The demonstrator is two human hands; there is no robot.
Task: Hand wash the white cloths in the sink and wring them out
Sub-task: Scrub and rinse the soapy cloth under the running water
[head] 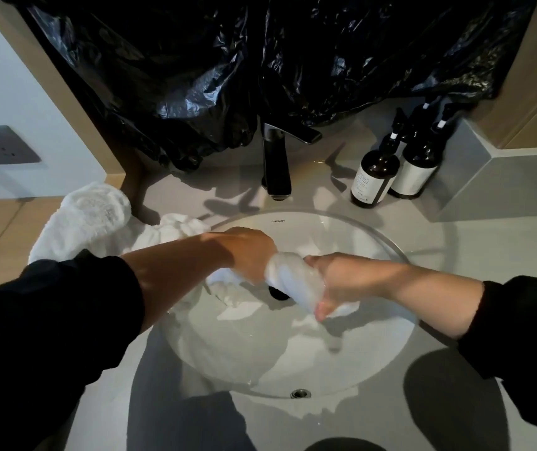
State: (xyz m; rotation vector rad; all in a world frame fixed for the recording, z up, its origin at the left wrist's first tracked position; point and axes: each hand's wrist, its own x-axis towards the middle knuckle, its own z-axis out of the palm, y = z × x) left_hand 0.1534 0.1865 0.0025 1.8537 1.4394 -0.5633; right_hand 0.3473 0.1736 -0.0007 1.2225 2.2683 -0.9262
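Cloth (290,278) between left hand (250,252) and right hand (337,283)

Two hands are in view, the left hand (251,255) and the right hand (335,281). White cloths number at least three: one twisted cloth (293,283) between the hands, one crumpled cloth (179,227) at the left rim of the sink (293,359), and one rolled towel (88,222) far left on the desk (504,255). One more white heap (228,291) in the basin may belong to the twisted one; I cannot tell. The one sink has one drain (278,293) and one overflow hole (300,393), with one faucet (275,161) behind it. Far right, three white collars suggest three pump bottles (373,177), only two showing labelled bodies. One black plastic sheet (260,60) hangs beyond, and one socket plate (0,146) is on the left wall.
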